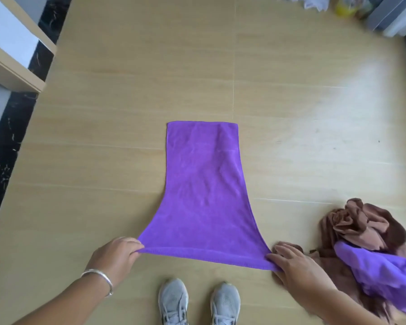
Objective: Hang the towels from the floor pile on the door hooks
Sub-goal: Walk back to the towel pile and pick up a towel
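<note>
At the far left stands a white cabinet (8, 41) on a dark marble strip (7, 146), and from there the pale wood floor (131, 73) runs across the whole room. Low on the left, the left hand (116, 256), with a silver bangle (99, 279) on the wrist, pinches the near left corner of a purple towel (197, 195) between the thumb and the fingers, closed on the cloth. The towel lies flat on the floor in the middle, its far edge straight and its near edge pulled tight between the two hands, just in front of the grey shoes (198, 301) of the person. The right hand (295, 268) presses the near right corner, with the fingers closed on the hem. Further right, touching that hand, sits the pile (361, 233): brown towels in a crumpled heap and a second purple towel (382, 275) over the forearm side of it. At the top right some storage boxes (394, 17) and a yellow thing (345, 8) stand at the wall, too blurred to name. No door and no hooks are in view. I judge that the task is near its start: one towel is only spread out, not lifted, the pile holds several more, and all the hanging is left to do.
</note>
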Action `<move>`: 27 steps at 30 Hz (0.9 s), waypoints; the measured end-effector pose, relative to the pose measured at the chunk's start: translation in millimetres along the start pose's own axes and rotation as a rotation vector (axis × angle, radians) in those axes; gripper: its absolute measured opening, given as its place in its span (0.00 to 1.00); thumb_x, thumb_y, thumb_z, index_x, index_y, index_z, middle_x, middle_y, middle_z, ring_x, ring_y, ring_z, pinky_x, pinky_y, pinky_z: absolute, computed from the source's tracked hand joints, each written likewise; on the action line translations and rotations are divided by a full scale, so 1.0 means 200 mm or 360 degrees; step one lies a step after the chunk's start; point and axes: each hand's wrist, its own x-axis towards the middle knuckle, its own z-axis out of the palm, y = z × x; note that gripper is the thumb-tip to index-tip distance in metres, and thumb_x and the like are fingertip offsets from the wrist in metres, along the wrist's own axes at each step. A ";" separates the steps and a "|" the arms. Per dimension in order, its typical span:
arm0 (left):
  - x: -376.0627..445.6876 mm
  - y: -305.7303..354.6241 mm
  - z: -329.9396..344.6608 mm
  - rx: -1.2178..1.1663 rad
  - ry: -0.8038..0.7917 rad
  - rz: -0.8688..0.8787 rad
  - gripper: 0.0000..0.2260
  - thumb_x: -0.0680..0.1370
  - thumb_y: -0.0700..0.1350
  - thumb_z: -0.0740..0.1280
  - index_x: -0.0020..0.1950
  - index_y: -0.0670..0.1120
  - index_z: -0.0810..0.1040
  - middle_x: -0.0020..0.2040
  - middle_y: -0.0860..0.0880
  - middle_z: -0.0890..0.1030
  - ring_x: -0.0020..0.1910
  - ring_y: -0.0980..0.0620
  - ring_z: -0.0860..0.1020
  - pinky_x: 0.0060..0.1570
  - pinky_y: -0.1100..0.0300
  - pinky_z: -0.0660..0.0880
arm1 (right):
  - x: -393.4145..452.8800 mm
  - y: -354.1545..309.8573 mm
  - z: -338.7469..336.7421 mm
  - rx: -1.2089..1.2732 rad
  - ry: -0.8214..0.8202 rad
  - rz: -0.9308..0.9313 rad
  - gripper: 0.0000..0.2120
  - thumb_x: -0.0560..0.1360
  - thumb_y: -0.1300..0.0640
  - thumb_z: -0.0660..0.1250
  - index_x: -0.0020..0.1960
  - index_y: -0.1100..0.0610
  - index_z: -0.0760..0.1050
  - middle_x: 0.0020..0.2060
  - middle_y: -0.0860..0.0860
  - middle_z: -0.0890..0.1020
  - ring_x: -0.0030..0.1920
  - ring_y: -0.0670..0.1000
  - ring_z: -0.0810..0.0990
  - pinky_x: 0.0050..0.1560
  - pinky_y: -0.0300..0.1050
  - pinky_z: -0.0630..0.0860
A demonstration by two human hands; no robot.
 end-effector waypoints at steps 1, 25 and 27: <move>-0.02 -0.01 0.07 0.0009 -0.0053 0.0002 0.11 0.80 0.52 0.62 0.59 0.60 0.80 0.59 0.66 0.77 0.60 0.61 0.74 0.54 0.62 0.73 | 0.00 -0.01 0.07 0.0001 -0.0036 0.0011 0.21 0.81 0.42 0.52 0.73 0.38 0.61 0.75 0.43 0.60 0.76 0.44 0.54 0.71 0.41 0.59; 2.02 -0.18 0.39 -0.1507 0.0611 -0.0481 0.05 0.74 0.42 0.71 0.40 0.53 0.80 0.45 0.48 0.84 0.41 0.49 0.81 0.49 0.54 0.79 | 1.98 0.32 0.10 0.1240 0.1024 0.0802 0.10 0.76 0.53 0.65 0.38 0.55 0.76 0.31 0.53 0.80 0.35 0.55 0.77 0.33 0.43 0.66; 2.16 -0.17 0.48 -0.1444 0.0737 -0.0471 0.06 0.73 0.43 0.71 0.39 0.53 0.80 0.42 0.52 0.83 0.40 0.52 0.80 0.42 0.60 0.75 | 2.12 0.38 0.17 0.1156 0.1104 0.0854 0.11 0.76 0.52 0.65 0.36 0.54 0.74 0.30 0.51 0.78 0.34 0.54 0.76 0.31 0.43 0.65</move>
